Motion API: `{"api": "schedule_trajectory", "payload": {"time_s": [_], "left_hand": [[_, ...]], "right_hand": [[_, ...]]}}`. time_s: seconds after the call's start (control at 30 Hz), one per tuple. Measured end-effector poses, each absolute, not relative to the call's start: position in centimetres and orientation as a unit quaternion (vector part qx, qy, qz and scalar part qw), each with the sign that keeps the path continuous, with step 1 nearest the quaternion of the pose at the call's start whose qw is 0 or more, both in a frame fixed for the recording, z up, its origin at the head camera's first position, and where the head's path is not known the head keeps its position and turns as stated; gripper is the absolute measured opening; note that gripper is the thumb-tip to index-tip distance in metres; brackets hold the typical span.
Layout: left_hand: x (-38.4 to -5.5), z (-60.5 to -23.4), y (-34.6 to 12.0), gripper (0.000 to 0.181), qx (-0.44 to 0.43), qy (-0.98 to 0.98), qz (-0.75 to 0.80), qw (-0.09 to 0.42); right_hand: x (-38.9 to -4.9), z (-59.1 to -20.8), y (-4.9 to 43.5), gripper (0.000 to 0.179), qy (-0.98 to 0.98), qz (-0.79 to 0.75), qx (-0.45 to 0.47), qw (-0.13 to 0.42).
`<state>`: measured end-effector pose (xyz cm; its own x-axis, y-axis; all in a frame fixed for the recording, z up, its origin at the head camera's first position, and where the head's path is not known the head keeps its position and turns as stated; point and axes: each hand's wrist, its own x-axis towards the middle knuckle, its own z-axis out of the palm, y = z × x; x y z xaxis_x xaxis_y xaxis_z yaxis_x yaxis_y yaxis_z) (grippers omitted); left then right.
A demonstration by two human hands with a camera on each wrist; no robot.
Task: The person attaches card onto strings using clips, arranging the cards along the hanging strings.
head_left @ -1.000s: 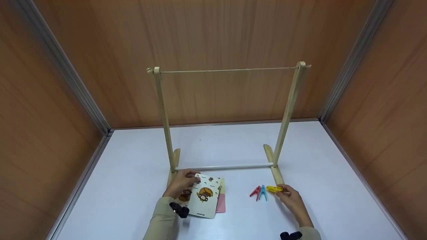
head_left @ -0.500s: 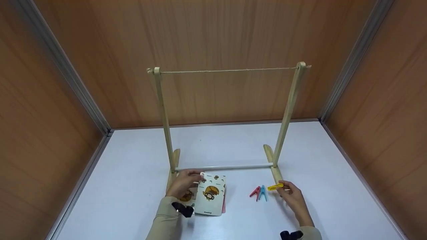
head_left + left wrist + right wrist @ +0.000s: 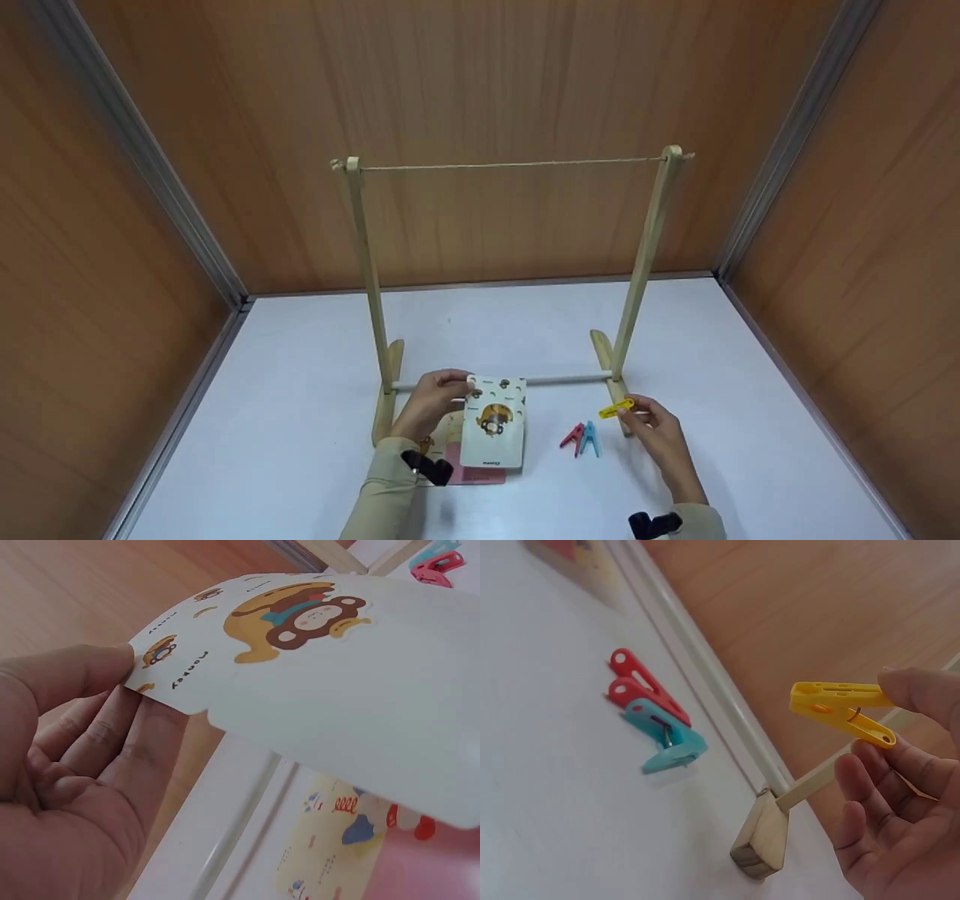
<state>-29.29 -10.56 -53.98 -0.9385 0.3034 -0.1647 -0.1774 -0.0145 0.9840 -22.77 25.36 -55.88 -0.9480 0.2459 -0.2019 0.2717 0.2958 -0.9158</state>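
My left hand [image 3: 429, 405] pinches the top left corner of a white card [image 3: 493, 442] printed with a cartoon monkey. In the left wrist view the card [image 3: 300, 690] bows slightly, thumb on one face and fingers behind. Below it on the table lie a pink and cream card [image 3: 480, 475] and another printed card, mostly covered by the hand and the raised card. Between thumb and fingertips, my right hand [image 3: 656, 439] holds a yellow clothespin [image 3: 840, 706] by its handle ends. A red clothespin [image 3: 646, 686] and a blue clothespin [image 3: 667, 736] lie side by side to its left.
A wooden stand rises behind the hands, with a left post [image 3: 367, 277], a right post [image 3: 645, 262] and a string [image 3: 510, 163] tied across the top. A white rod [image 3: 562, 379] joins the posts low down. Wood-grain panels [image 3: 480, 75] enclose the white table.
My left hand has lifted the monkey card off the others and carried it right and a little up. The right hand has raised the yellow clothespin slightly and tilted it.
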Motion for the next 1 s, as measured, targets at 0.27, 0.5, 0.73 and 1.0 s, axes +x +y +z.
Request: {"api": "schedule_trajectory", "payload": {"time_s": [0.27,0.5,0.73,1.0], "left_hand": [[-29.4,-52.5,-8.8,0.034,0.051,0.672,0.723,0.151],[-29.9,-51.6,-7.6,0.033,0.052,0.668,0.731,0.128],[-30.4,-50.3,-6.5,0.035,0.042,0.666,0.738,0.102],[-31.0,-48.4,-5.3,0.032,0.030,0.668,0.739,0.082]], "right_hand": [[-22.8,-54.3,25.0,0.059,0.809,-0.572,0.132,0.000],[-23.1,-52.7,24.9,0.055,0.808,-0.579,0.112,-0.016],[-23.8,-51.0,24.6,0.049,0.797,-0.597,0.071,-0.048],[-24.7,-49.0,24.5,0.047,0.795,-0.603,0.036,-0.059]]}}
